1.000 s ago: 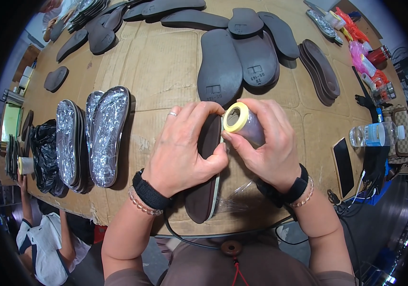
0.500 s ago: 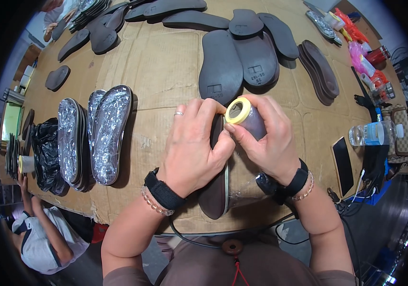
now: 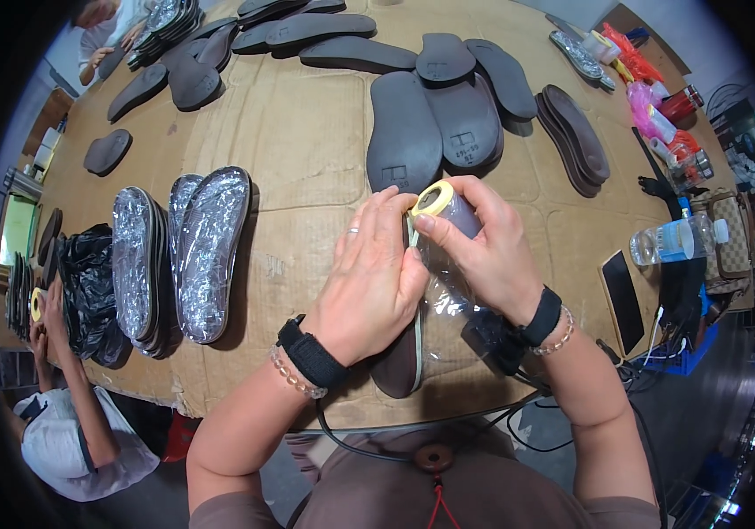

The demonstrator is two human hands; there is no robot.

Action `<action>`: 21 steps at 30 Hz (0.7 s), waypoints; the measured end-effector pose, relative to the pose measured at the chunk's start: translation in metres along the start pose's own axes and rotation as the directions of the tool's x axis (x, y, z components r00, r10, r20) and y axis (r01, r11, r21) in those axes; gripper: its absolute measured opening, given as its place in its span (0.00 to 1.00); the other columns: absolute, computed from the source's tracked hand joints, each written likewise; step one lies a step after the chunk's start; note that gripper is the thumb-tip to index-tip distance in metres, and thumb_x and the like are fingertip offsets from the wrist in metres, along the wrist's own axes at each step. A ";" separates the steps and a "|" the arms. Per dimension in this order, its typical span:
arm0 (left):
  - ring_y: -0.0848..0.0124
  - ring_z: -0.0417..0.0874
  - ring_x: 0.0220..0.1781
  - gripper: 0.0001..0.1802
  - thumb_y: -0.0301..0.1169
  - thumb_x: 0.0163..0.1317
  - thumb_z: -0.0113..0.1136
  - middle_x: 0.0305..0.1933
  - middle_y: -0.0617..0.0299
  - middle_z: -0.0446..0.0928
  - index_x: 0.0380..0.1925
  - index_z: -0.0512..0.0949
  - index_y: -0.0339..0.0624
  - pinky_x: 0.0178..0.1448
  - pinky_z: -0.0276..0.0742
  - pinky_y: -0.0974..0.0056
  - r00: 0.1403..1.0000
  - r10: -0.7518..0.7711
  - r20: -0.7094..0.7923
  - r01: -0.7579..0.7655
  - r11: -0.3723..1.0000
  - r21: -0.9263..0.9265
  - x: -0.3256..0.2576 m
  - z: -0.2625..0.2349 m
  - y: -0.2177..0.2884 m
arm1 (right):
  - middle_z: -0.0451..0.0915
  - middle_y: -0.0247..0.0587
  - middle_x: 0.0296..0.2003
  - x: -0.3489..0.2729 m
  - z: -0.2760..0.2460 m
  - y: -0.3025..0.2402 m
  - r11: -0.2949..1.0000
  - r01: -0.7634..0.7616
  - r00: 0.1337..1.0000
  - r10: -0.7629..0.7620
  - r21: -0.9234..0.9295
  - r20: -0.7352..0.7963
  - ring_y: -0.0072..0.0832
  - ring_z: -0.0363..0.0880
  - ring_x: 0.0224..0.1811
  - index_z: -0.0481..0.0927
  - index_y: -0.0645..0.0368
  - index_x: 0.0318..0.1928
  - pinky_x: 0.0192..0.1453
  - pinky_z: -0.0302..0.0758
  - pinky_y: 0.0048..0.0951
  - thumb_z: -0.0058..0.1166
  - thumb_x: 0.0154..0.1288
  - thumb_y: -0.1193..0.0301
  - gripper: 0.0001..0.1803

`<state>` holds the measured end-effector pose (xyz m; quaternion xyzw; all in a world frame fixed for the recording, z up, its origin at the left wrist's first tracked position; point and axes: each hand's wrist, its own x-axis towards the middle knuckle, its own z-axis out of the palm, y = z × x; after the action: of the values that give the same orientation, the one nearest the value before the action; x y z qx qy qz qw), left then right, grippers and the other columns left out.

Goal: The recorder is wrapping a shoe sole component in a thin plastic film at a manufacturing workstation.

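Bare cardboard (image 3: 307, 150) between sole stacks (image 3: 205, 251)

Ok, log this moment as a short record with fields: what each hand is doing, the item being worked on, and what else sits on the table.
left hand: presses on the shoe sole, fingertips at the tape roll
right hand: grips the tape roll, yellow core, clear film drawn down from it
shoe sole: dark, under both hands, partly covered in clear film
wrapped soles: shiny film-covered stack to the left
bare soles: dark, spread across the far side
table: covered with brown cardboard
water bottle: lying at the right
phone: dark, by the right edge
other person: at lower left, holding a similar roll
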<state>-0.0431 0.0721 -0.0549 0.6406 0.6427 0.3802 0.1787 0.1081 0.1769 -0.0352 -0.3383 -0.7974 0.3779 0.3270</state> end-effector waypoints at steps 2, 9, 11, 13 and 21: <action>0.39 0.65 0.78 0.29 0.31 0.71 0.51 0.73 0.33 0.65 0.70 0.64 0.32 0.79 0.60 0.40 1.000 0.010 -0.010 -0.010 1.000 -0.009 0.000 0.000 -0.001 | 0.83 0.51 0.37 0.000 0.002 0.001 0.999 -0.044 0.999 0.044 0.021 0.004 0.49 0.83 0.39 0.80 0.64 0.47 0.47 0.79 0.42 0.70 0.66 0.61 0.21; 0.40 0.65 0.78 0.28 0.29 0.73 0.47 0.74 0.34 0.64 0.72 0.62 0.32 0.81 0.61 0.47 0.999 0.032 0.000 -0.032 0.999 -0.015 -0.006 0.002 0.007 | 0.80 0.26 0.33 0.035 -0.051 0.050 0.889 -0.155 0.942 0.264 0.432 -0.206 0.12 0.73 0.32 0.83 0.60 0.45 0.35 0.72 0.21 0.60 0.80 0.58 0.16; 0.40 0.65 0.79 0.28 0.29 0.74 0.46 0.74 0.34 0.63 0.72 0.62 0.32 0.82 0.60 0.48 1.000 0.027 0.005 -0.027 1.000 -0.006 -0.006 0.002 0.004 | 0.79 0.25 0.32 0.040 -0.062 0.059 0.857 -0.153 0.889 0.336 0.492 -0.309 0.13 0.72 0.31 0.83 0.59 0.45 0.33 0.71 0.22 0.57 0.82 0.56 0.17; 0.40 0.63 0.80 0.28 0.29 0.74 0.47 0.75 0.33 0.63 0.72 0.62 0.32 0.83 0.59 0.48 1.000 -0.003 0.011 0.004 0.999 -0.034 -0.008 0.001 0.000 | 0.81 0.29 0.34 0.044 -0.087 0.061 0.767 -0.183 0.822 0.462 0.615 -0.332 0.17 0.79 0.35 0.83 0.59 0.47 0.37 0.78 0.28 0.54 0.83 0.52 0.21; 0.41 0.61 0.82 0.28 0.27 0.73 0.47 0.76 0.33 0.61 0.72 0.62 0.31 0.84 0.57 0.49 0.998 -0.025 0.060 0.028 0.998 -0.049 -0.006 -0.006 0.009 | 0.85 0.50 0.37 0.041 -0.202 0.147 0.702 -0.595 0.790 0.421 -0.392 -0.446 0.42 0.88 0.43 0.81 0.72 0.53 0.47 0.83 0.44 0.61 0.74 0.47 0.33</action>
<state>-0.0408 0.0640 -0.0459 0.6384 0.6360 0.3744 0.2186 0.2855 0.3572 -0.0439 -0.6790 -0.6763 0.1669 0.2316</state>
